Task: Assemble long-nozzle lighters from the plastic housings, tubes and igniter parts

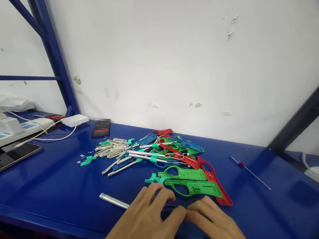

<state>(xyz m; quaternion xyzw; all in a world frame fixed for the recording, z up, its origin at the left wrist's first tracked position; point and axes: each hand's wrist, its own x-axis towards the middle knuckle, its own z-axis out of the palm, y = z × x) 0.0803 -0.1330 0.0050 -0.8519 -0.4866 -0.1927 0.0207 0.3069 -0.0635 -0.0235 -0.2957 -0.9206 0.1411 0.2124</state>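
At the near edge of the blue table, both hands are closed around a blue long-nosed lighter [195, 234] lying sideways. Its silver metal tube [114, 200] sticks out to the left from under my left hand [149, 220]. My right hand [212, 223] grips the handle end, fingers bent over it. Most of the handle is covered by my fingers. Just beyond lie two green lighter shell halves [195, 187] and a red shell half [216, 180]. Behind them is a pile of red, blue and green shells with metal tubes [146, 156].
Small pale inner parts [113, 148] and a teal clip [88, 160] lie left of the pile. A screwdriver [250, 172] rests at the right. On the left are a phone [11, 159], a power strip [34, 126] and cables. A white wall [179, 63] stands behind.
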